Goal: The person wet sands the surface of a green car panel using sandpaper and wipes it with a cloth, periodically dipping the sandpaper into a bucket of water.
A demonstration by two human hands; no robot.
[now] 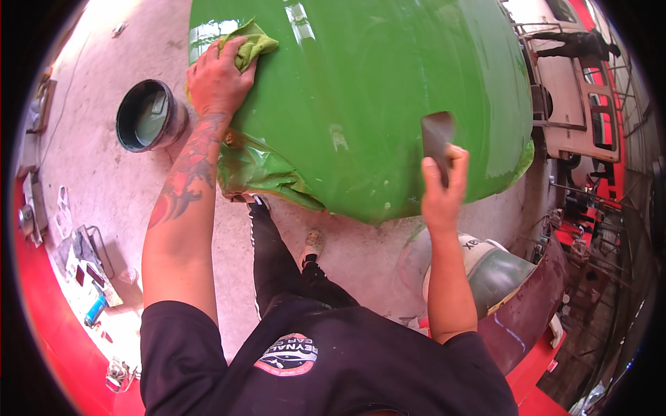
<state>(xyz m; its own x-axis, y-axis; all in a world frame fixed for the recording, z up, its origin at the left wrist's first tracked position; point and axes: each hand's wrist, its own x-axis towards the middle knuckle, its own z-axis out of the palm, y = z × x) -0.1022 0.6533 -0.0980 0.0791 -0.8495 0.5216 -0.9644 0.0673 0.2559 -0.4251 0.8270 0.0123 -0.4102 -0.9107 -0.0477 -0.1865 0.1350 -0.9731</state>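
A wide, glossy green car hood (388, 62) lies in front of me, with wet-looking streaks and spots on it. My left hand (220, 78) rests near its left edge, fingers closed on a bunched yellow-green cloth (258, 43) against the surface. Over the nearer part of the hood, my right hand (445, 194) grips a flat dark block (437, 135), its far end smeared by motion. Whether the block touches the paint I cannot tell. Green plastic sheeting (267, 170) hangs crumpled at the hood's near left edge.
A black bucket (175, 125) holding cloudy liquid and a small rectangular object stands on the concrete floor (90, 97) at left. Beyond my right forearm are a dark green rounded container (492, 277) and a maroon panel (520, 322). Vehicle parts (565, 97) stand far right.
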